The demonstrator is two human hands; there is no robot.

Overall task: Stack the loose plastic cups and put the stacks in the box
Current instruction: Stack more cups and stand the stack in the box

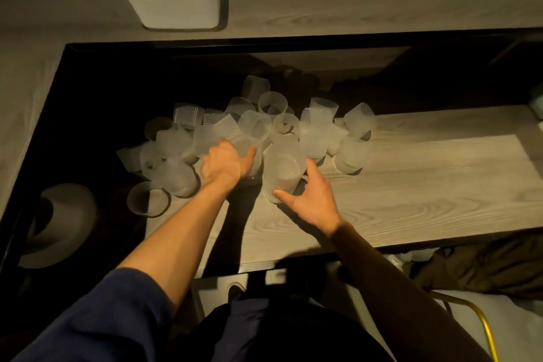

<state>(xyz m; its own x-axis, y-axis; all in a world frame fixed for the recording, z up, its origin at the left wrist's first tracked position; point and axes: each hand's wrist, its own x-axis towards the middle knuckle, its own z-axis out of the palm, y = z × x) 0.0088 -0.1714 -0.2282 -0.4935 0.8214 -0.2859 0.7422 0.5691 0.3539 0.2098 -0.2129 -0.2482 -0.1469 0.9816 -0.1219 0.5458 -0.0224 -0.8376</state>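
While frosted, translucent cups (pixel 264 120), some ribbed and some smooth, lie tumbled in a heap on the table (pixel 411 185), the left hand (pixel 227 163) curls round one cup (pixel 246 143) at the heap's near edge. Just beside it, the right hand (pixel 311 194) clasps a ribbed stack (pixel 282 167) between thumb and fingers. The white box (pixel 173 6) stands well apart, on the far side.

cups (pixel 356 156) — frosted, ribbed, loose heap | box (pixel 176 9) — white, open, well apart
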